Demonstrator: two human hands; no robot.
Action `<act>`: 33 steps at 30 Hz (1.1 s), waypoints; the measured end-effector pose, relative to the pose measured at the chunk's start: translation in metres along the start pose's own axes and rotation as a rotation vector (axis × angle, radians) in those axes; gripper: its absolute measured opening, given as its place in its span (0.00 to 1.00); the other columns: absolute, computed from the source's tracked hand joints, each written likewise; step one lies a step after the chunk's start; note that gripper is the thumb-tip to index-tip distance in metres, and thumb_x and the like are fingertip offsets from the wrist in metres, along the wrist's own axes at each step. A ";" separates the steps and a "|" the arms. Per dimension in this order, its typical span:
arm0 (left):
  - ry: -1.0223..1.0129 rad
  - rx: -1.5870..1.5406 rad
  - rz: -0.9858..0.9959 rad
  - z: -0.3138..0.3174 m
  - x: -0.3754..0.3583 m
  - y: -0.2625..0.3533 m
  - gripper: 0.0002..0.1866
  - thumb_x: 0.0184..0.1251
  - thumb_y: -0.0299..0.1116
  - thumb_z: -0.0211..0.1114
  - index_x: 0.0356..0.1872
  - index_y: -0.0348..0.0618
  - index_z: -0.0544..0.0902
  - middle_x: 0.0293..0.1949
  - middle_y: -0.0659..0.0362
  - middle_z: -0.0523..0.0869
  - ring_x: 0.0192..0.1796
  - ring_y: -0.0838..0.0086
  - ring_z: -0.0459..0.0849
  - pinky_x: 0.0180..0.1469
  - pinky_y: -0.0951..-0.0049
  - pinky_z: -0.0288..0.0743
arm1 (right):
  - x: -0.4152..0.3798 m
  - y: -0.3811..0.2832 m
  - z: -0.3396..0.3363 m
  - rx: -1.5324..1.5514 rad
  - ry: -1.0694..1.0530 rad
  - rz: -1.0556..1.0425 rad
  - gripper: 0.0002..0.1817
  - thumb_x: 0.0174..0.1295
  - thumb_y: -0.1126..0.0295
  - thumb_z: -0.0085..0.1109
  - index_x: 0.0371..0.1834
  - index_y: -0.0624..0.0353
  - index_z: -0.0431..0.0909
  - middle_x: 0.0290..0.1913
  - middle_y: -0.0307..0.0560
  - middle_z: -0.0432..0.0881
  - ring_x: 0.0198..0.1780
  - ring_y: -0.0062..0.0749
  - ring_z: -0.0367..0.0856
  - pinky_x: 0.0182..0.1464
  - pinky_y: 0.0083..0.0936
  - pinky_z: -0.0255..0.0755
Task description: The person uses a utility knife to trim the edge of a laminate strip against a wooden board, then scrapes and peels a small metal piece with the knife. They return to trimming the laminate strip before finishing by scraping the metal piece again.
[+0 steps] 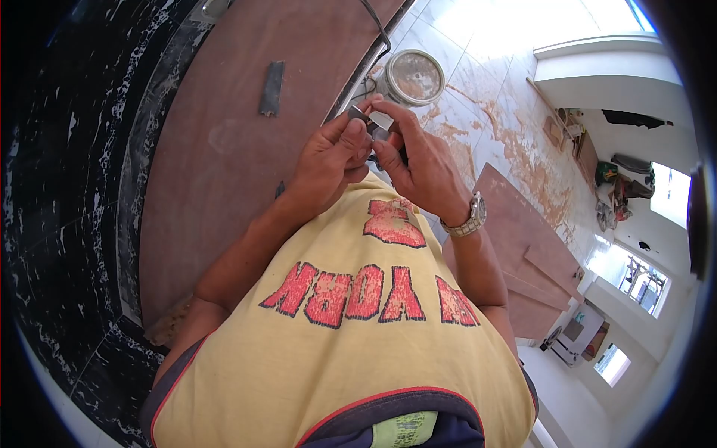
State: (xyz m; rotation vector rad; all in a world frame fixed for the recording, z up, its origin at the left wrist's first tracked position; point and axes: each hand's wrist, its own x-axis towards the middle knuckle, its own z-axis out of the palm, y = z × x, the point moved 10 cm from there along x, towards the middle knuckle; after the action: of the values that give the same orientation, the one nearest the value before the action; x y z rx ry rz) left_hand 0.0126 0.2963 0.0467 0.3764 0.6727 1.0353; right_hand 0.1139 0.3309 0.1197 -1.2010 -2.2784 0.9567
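Observation:
In the head view my left hand (328,158) is closed, with thumb and fingers pinched together in front of my chest. My right hand (420,160), with a metal watch on the wrist, meets it with bent fingers, also closed. Between the fingertips sits a small dark grey piece (358,113) on the left hand's side. Beside it, at the right hand's fingers, a small white flat piece (382,120) shows. Fingers cover most of both, and I cannot tell what kind of things they are.
A reddish-brown board (216,187) lies to the left, bearing a dark grey strip (272,88). A dusty bucket (414,78) stands ahead on the stained tile floor (478,97), near a black cable (379,30). More brown boards (515,254) lie at right; black marbled stone (67,187) borders the left.

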 end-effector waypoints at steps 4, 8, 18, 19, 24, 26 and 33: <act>-0.011 -0.062 0.000 -0.001 0.000 -0.003 0.26 0.91 0.43 0.55 0.83 0.50 0.69 0.31 0.75 0.66 0.30 0.91 0.59 0.31 0.84 0.55 | 0.000 -0.002 -0.001 -0.023 -0.008 -0.007 0.31 0.76 0.64 0.63 0.80 0.49 0.65 0.33 0.47 0.88 0.30 0.47 0.89 0.32 0.40 0.78; -0.011 -0.054 0.004 -0.002 0.000 -0.002 0.26 0.91 0.42 0.56 0.83 0.49 0.70 0.30 0.75 0.66 0.30 0.91 0.60 0.31 0.84 0.56 | 0.000 -0.003 -0.003 -0.037 -0.002 -0.010 0.30 0.76 0.64 0.63 0.79 0.48 0.66 0.35 0.48 0.89 0.31 0.48 0.89 0.32 0.40 0.79; -0.029 0.067 -0.012 -0.021 0.002 -0.009 0.20 0.88 0.49 0.58 0.66 0.48 0.83 0.29 0.73 0.67 0.30 0.89 0.61 0.29 0.83 0.56 | 0.003 -0.010 -0.002 -0.126 0.038 -0.050 0.22 0.76 0.64 0.62 0.71 0.47 0.73 0.44 0.49 0.91 0.32 0.49 0.89 0.32 0.39 0.80; 0.003 0.045 0.002 -0.018 0.001 -0.006 0.19 0.88 0.49 0.58 0.63 0.48 0.83 0.28 0.73 0.67 0.29 0.89 0.61 0.28 0.83 0.56 | 0.003 -0.007 -0.001 -0.101 0.008 -0.011 0.22 0.76 0.65 0.62 0.71 0.48 0.73 0.44 0.49 0.91 0.33 0.49 0.89 0.32 0.40 0.80; 0.037 0.009 0.057 -0.012 0.000 -0.003 0.18 0.87 0.50 0.60 0.58 0.48 0.86 0.27 0.75 0.67 0.27 0.90 0.59 0.26 0.82 0.55 | 0.002 -0.008 -0.002 -0.033 -0.030 0.058 0.20 0.76 0.65 0.62 0.69 0.50 0.75 0.43 0.51 0.91 0.33 0.50 0.89 0.35 0.42 0.81; 0.038 0.069 0.066 -0.020 0.000 -0.006 0.18 0.87 0.49 0.61 0.59 0.48 0.86 0.28 0.75 0.68 0.27 0.90 0.59 0.27 0.82 0.55 | 0.003 -0.012 -0.001 -0.087 0.007 0.003 0.22 0.76 0.65 0.62 0.70 0.51 0.73 0.40 0.51 0.91 0.33 0.50 0.89 0.35 0.42 0.81; 0.146 0.193 0.113 -0.020 -0.002 0.001 0.16 0.89 0.47 0.59 0.58 0.48 0.86 0.29 0.75 0.68 0.28 0.92 0.61 0.29 0.84 0.59 | 0.001 -0.009 0.000 -0.032 -0.014 0.031 0.26 0.76 0.64 0.63 0.74 0.51 0.70 0.34 0.48 0.89 0.31 0.48 0.88 0.34 0.40 0.79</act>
State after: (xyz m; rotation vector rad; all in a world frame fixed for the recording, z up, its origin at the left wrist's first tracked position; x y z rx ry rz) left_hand -0.0020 0.2950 0.0336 0.5151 0.8941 1.1157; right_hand 0.1084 0.3285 0.1265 -1.2505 -2.3006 0.9453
